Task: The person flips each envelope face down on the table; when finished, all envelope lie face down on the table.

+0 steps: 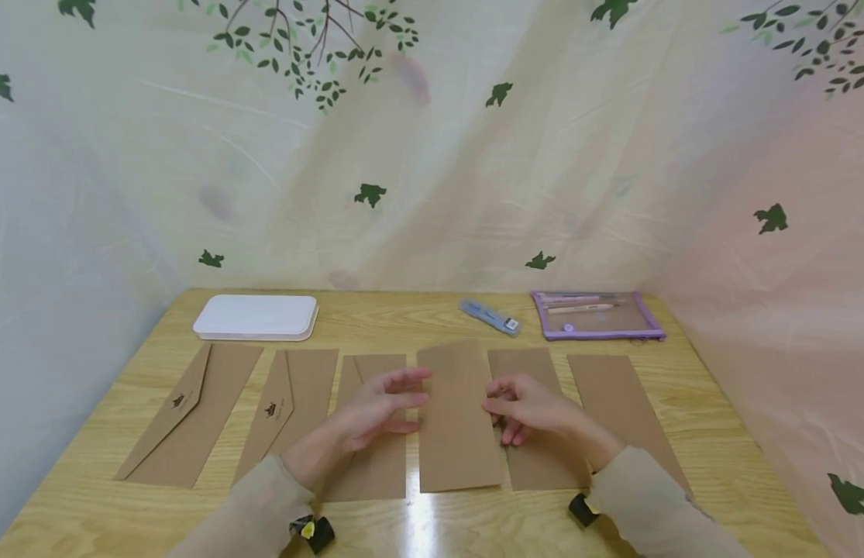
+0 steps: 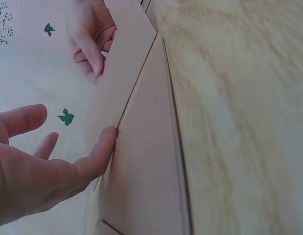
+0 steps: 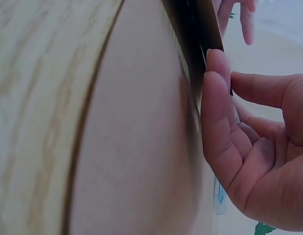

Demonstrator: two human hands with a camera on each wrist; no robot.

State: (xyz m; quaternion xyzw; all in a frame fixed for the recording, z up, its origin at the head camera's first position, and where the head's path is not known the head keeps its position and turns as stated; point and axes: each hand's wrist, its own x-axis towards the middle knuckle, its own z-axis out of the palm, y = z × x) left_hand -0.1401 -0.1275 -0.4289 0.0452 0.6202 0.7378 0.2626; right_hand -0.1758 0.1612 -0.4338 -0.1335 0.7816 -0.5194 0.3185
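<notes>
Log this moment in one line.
right hand pinches brown envelope by right edge; left hand at envelope's left edge; beyond: white case, blue packet, purple-trimmed pouch

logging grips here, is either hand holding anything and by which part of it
The right hand pinches the fourth envelope from the left by its right edge; the left hand, at its left edge, grips nothing.

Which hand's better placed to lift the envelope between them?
Right hand, probably: it pinches the envelope at its right edge; the left hand is spread by the opposite edge, gripping nothing.
</notes>
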